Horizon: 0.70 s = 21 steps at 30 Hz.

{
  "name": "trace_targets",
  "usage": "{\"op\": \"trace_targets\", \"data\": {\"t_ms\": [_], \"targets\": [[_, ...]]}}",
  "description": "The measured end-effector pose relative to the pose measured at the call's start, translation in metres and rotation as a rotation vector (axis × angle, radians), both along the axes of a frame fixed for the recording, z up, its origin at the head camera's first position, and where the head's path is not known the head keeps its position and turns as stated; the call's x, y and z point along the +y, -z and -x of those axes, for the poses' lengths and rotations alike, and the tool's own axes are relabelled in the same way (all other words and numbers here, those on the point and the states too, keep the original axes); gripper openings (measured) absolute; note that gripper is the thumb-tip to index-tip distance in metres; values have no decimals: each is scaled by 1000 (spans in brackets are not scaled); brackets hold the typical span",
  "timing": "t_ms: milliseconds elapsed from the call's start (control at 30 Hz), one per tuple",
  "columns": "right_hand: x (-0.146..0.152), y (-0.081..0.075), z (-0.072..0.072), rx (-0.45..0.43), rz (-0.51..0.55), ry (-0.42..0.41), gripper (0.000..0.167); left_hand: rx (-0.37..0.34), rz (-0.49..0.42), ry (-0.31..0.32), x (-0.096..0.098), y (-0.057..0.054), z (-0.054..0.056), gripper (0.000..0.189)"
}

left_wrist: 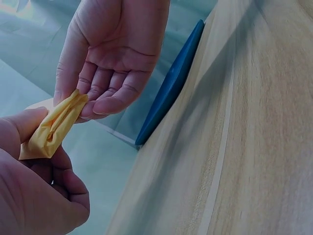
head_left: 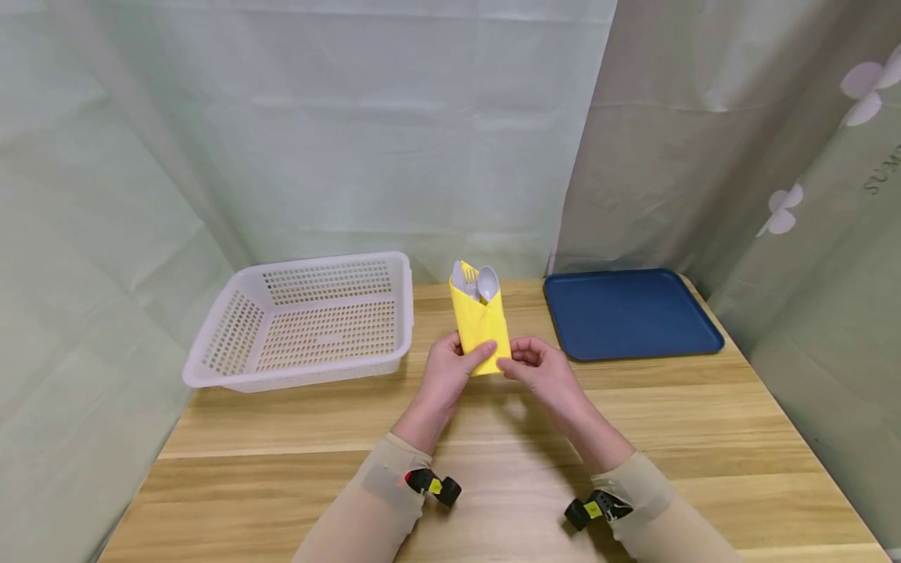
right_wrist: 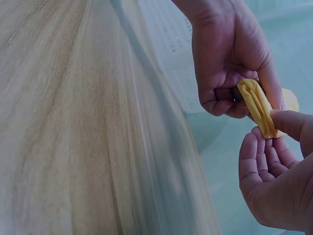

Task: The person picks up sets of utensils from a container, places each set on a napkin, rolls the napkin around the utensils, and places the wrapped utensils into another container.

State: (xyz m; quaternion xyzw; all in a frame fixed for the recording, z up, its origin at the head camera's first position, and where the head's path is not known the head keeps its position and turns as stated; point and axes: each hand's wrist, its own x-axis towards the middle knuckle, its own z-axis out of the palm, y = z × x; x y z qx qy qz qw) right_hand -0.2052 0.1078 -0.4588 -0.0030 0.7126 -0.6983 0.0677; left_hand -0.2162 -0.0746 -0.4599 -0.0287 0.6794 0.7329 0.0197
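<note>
A yellow napkin (head_left: 480, 336) is folded into a pouch and held up over the table, its open end away from me. Out of its top stick a pale knife (head_left: 458, 276), a fork (head_left: 471, 283) and a spoon (head_left: 487, 283); their handles are hidden inside. My left hand (head_left: 448, 369) grips the pouch's lower left, thumb across the front and fingers behind. At the lower right corner my right hand (head_left: 542, 369) pinches the edge between thumb and fingers. Both wrist views show the folded bottom end of the napkin (left_wrist: 54, 127) between the two hands.
On the left of the wooden table (head_left: 493, 485) stands a white perforated basket (head_left: 404, 313). A dark blue tray (head_left: 629, 317) lies at the back right. Pale curtains (head_left: 366, 125) hang behind the table and along both sides.
</note>
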Motion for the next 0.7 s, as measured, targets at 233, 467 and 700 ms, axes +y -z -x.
{"op": "trace_targets", "data": {"t_ms": [233, 467, 700], "targets": [[-1, -1, 0, -5, 21, -8, 29, 17, 19, -1, -1, -3, -2, 38], [-1, -6, -3, 6, 33, -27, 28, 18, 46, 0, -1, -9, -2, 38], [0, -11, -6, 20, 26, -57, 29, 17, 46, -4, -2, -16, -5, 37]]}}
